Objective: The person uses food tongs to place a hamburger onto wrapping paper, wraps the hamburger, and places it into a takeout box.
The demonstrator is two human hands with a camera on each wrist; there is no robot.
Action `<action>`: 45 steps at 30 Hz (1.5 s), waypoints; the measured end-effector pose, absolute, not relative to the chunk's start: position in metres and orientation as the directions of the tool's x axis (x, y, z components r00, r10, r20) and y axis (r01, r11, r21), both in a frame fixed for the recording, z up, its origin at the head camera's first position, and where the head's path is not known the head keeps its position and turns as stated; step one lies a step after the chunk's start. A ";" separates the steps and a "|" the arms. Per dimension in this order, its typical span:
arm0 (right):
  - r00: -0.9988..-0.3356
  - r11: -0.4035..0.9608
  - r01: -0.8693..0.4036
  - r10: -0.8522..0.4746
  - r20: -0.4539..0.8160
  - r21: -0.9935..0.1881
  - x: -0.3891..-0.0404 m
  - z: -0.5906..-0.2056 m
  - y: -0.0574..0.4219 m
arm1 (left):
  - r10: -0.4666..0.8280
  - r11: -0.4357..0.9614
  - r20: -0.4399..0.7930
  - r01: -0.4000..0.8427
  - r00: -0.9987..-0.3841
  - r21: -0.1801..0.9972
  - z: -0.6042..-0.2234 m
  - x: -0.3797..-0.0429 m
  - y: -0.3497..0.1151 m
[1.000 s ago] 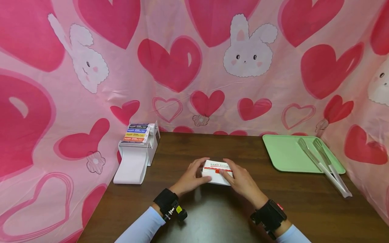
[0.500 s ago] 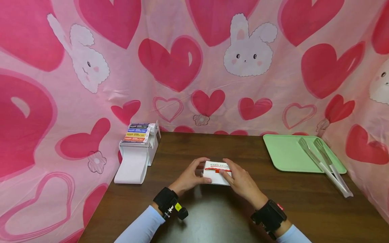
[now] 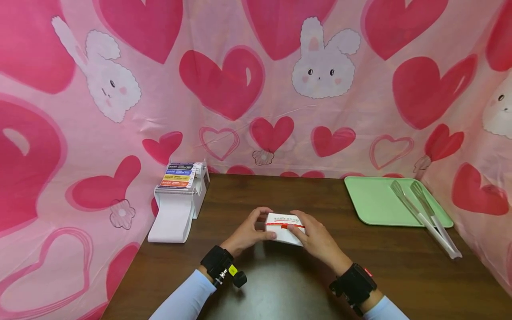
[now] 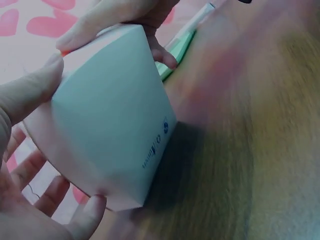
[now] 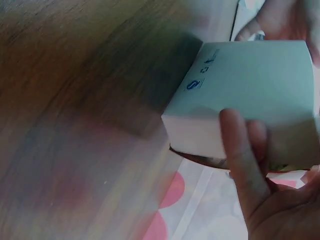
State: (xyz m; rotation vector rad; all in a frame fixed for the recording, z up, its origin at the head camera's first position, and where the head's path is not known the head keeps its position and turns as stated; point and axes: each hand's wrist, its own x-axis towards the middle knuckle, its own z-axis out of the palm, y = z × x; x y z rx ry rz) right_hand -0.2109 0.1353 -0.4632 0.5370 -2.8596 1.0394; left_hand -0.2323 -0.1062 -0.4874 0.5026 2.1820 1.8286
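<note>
A small white cardboard box (image 3: 285, 235) is between both hands at the middle of the table. Its top bears printed lettering, a wavy red band and a small red tab. My left hand (image 3: 249, 231) grips the left side, thumb at the near corner and fingers round the far side. From the right, my right hand (image 3: 320, 238) holds it with the thumb laid over the top near the red tab. In the left wrist view the plain front of the box (image 4: 110, 110) shows small blue print low down. A narrow dark gap runs along one edge of the box (image 5: 235, 90) in the right wrist view.
A white dispenser (image 3: 202, 191) with coloured labels and a hanging white strip (image 3: 170, 220) stands at the left. At the back right lies a green tray (image 3: 372, 204), with tongs (image 3: 428, 220) across it that overhang its front edge. A heart-patterned cloth (image 3: 240, 146) backs the brown table (image 3: 256, 191).
Both hands keep their hold on the box, with only a very slight shift of the box and fingers. The head view has moved a little. Dispenser, tray and tongs stay put.
</note>
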 end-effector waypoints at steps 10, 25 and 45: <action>-0.949 0.686 -0.295 -0.291 0.120 -0.666 -0.214 -0.458 0.139 | 0.414 0.220 0.048 0.150 -0.909 0.964 -0.487 -0.228 -0.107; -0.966 0.525 -0.110 -0.257 -0.035 -0.844 -0.215 -0.455 0.136 | 0.374 0.415 0.193 0.349 -0.907 0.840 -0.488 -0.225 -0.099; -0.947 0.187 0.031 -0.310 -0.089 -0.982 -0.215 -0.467 0.157 | 0.338 0.384 0.123 0.256 -0.933 0.887 -0.484 -0.224 -0.097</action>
